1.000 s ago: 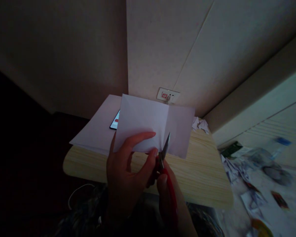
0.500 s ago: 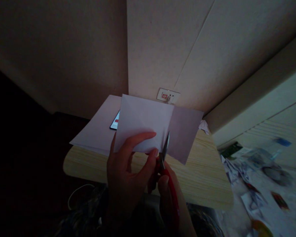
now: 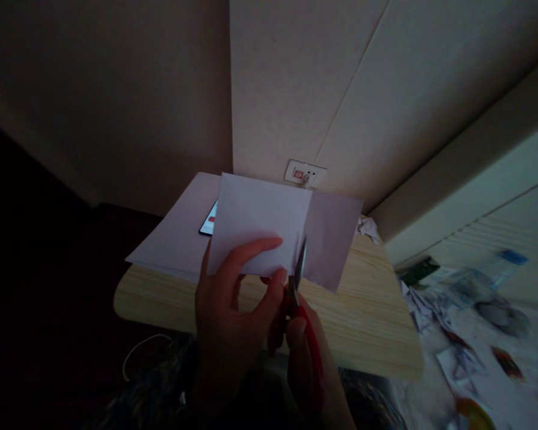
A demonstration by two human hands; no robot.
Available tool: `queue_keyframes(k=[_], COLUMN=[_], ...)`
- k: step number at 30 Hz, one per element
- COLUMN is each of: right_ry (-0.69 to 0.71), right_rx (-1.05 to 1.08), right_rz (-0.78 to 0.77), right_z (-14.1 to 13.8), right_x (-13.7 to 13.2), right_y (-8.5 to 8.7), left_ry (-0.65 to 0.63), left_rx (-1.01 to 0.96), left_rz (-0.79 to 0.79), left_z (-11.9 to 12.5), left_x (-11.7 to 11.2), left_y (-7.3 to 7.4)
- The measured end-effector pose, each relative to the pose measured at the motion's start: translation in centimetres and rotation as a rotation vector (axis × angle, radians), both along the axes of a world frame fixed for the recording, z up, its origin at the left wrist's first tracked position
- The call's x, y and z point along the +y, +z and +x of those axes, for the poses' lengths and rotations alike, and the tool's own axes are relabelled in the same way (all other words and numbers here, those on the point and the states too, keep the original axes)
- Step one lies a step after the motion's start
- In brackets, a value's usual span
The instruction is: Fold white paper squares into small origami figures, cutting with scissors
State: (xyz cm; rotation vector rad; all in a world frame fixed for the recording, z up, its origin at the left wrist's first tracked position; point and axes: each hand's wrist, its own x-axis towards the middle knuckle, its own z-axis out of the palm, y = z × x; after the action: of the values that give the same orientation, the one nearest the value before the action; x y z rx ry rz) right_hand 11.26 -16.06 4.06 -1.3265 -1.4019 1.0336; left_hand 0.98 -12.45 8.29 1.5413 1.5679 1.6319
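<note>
My left hand (image 3: 237, 304) grips a sheet of white paper (image 3: 260, 212) by its near edge, fingers on both faces. A crease divides the sheet into a brighter left part and a shaded right part. My right hand (image 3: 307, 346) is closed around the red handles of a pair of scissors (image 3: 311, 340). The blades are parted, and the upper one lies over the paper close to the crease, at the near edge. My left thumb and fingertips are right beside the blades. The lower blade is mostly hidden behind the paper.
Beneath is a small wooden table (image 3: 363, 322) against the wall. More white paper (image 3: 174, 227) and a lit phone (image 3: 209, 220) lie on its left. A wall socket (image 3: 305, 174) is behind; folded paper (image 3: 368, 228) sits at the right back. Clutter, including a bottle (image 3: 488, 283), fills the lower right.
The right part of the paper has tilted slightly and shifted a little to the left. Both hands and the scissors have hardly moved.
</note>
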Motion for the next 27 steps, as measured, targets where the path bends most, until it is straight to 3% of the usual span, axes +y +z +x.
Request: queue_keyframes(k=[27], right_ry=[0.015], right_rx=[0.07], right_rz=[0.04], right_z=[-0.29], right_x=[0.66], right_y=[0.29], left_ry=[-0.014], left_rx=[0.03], left_rz=[0.029], left_z=[-0.11], left_x=[0.18], left_y=[-0.07])
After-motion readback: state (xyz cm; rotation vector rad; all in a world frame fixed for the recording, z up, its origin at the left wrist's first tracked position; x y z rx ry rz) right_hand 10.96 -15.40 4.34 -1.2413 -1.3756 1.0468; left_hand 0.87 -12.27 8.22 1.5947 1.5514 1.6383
